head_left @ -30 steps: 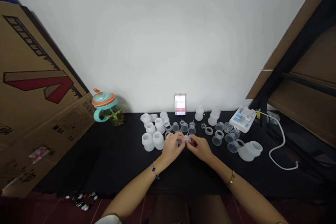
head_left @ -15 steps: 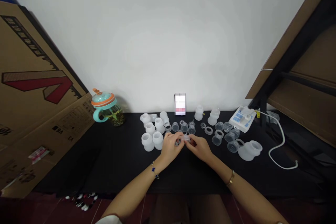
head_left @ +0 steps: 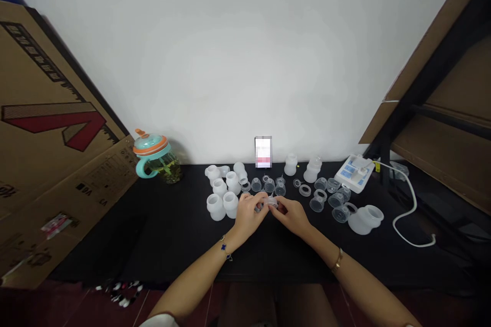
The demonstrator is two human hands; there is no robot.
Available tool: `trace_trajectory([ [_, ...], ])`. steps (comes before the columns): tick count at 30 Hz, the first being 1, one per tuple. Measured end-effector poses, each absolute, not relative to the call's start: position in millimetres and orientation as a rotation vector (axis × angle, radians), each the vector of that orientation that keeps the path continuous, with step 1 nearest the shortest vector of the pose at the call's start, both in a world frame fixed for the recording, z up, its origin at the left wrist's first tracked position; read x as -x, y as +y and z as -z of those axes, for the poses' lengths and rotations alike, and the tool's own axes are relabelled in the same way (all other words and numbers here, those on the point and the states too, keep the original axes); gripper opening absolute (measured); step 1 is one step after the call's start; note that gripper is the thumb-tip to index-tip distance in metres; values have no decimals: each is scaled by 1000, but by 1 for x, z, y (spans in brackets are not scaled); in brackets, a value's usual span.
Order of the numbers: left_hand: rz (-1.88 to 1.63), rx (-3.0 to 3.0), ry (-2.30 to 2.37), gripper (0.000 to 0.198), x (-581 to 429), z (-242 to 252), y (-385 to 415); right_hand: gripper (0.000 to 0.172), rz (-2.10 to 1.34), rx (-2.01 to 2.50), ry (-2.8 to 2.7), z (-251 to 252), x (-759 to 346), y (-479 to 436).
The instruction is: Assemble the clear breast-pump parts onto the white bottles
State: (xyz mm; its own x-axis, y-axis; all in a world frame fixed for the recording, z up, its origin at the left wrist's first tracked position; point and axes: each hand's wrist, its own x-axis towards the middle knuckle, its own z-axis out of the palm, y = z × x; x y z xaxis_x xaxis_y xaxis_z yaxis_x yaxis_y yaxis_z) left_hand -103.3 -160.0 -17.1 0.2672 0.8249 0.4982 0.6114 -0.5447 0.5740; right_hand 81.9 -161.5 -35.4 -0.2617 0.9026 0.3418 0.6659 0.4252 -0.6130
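Low over the middle of the black table, my left hand [head_left: 250, 210] and my right hand [head_left: 292, 214] grip a clear baby bottle nipple [head_left: 271, 201] between their fingertips. Its thin tip points up, and a ring seems to sit round its base, though fingers cover part of it. Several frosted bottle bodies [head_left: 216, 207] stand left of my left hand. Clear domed caps [head_left: 280, 188] and small nipples lie just beyond my fingers. More caps [head_left: 316, 204] and collar rings [head_left: 305, 190] are spread right of my right hand.
A phone [head_left: 263, 152] leans on the wall behind the parts. At left stands a teal-lidded jug [head_left: 157, 158] beside a large cardboard box [head_left: 57, 112]. A white power strip [head_left: 355, 172] with a cable [head_left: 414, 199] lies at right, near a wide frosted bottle [head_left: 365, 219].
Both hands keep hold of the nipple in nearly the same spot. Only a slight shift of the fingers shows; the other parts lie as before.
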Motion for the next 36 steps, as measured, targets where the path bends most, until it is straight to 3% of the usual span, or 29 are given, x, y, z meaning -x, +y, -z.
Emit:
trace_trajectory([
  [36,-1221,-2217,1280,10,100,26,-160,25,-512,1281,-2002,30,-83,-162],
])
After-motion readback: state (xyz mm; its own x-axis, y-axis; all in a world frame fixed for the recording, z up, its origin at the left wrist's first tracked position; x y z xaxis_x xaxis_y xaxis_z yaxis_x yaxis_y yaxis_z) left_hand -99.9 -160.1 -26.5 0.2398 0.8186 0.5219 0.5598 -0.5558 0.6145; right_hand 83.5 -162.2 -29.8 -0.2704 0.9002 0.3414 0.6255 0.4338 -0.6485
